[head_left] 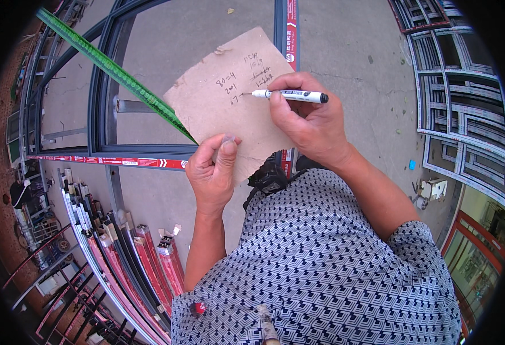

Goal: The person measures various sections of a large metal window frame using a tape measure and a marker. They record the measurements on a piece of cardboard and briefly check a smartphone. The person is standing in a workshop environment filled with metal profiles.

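A torn piece of brown cardboard with handwritten figures is pinched at its lower left edge by my left hand, thumb on top. A green tape measure blade slants from beside that hand to the upper left; whether the fingers also grip it I cannot tell. My right hand is closed around a white marker pen with a black end. The pen's tip points left and meets the cardboard, or nearly so, beside the lowest line of writing.
A dark grey metal frame with red-and-white protective tape lies beyond my hands. Several long profiles lean at the lower left. Stacked frames stand on the right, above a small blue piece on the concrete floor.
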`<state>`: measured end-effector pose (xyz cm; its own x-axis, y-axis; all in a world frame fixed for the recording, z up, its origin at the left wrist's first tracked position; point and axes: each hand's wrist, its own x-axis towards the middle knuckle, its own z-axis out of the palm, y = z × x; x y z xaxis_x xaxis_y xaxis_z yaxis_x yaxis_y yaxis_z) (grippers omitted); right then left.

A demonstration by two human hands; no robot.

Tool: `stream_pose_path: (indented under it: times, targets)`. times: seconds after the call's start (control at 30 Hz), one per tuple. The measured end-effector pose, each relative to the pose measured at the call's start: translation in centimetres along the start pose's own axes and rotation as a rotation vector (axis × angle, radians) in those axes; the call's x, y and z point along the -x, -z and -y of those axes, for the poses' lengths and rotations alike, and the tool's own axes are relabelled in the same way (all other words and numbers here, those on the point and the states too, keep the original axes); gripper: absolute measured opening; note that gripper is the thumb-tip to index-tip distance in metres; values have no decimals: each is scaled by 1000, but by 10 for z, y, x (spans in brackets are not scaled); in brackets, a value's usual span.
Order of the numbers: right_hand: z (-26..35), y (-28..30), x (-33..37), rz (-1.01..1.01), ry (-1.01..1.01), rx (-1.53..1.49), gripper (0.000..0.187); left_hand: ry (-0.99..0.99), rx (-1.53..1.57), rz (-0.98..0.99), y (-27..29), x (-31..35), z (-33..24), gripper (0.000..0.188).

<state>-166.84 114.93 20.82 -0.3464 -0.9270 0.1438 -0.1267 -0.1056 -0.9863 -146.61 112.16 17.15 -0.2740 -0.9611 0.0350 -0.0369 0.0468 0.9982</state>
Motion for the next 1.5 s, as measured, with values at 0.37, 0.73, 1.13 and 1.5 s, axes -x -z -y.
stream_pose_path:
  times: [0.37,0.73,1.13,1.5]
  targets:
    - [0,-2,0,-75,-4,-75,12,-10,-12,3,2,0,3,26]
    - [-1,0,1,-61,-56,-85,10,14,-4,-9,2,0,4,27]
    - [19,4,9,53,-127,-308,9,52,-30,35,2,-2,-3,29]
    - [22,3,4,164,-212,-274,6,8,-25,50,-1,-4,-2,27]
